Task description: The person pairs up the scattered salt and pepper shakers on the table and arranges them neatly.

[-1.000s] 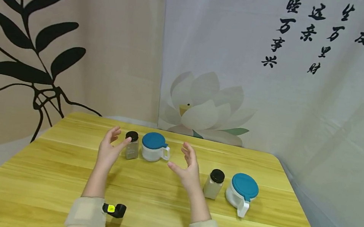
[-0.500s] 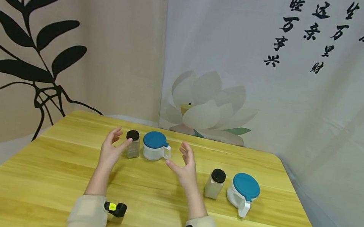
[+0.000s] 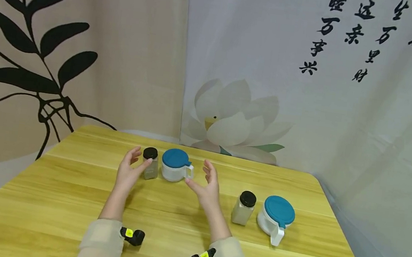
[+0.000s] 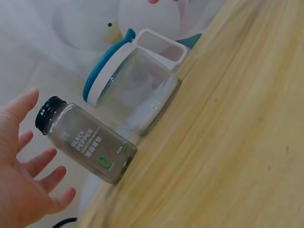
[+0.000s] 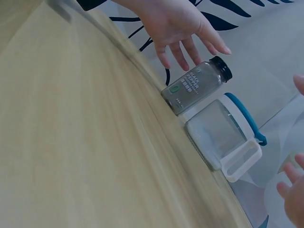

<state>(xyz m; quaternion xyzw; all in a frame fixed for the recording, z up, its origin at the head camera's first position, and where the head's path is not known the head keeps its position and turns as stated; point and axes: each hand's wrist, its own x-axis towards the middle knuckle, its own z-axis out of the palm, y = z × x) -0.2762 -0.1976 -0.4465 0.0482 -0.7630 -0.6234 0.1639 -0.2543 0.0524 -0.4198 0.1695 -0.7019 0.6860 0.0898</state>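
Note:
My left hand (image 3: 130, 172) is beside a black pepper bottle (image 3: 151, 171) with a black cap, its fingers spread and its thumb overlapping the bottle in the head view. In the left wrist view a gap shows between that hand (image 4: 21, 178) and the bottle (image 4: 88, 140). Right of the bottle stands a clear seasoning jar (image 3: 172, 173) with a blue lid and white handle; white contents show inside it in the left wrist view. Near the jar's handle is my right hand (image 3: 208, 192), fingers spread and thumb toward the handle. Neither hand holds anything.
On the right of the wooden table (image 3: 163, 218) stand a second black-capped bottle (image 3: 241, 215) with pale contents and a second blue-lidded jar (image 3: 266, 224), its handle toward the front. A printed curtain (image 3: 139, 72) hangs behind the table's far edge.
Both hands have drawn slightly closer together, the left moving right and the right moving left. Bottles and jars stand where they were; the head view has shifted a little.

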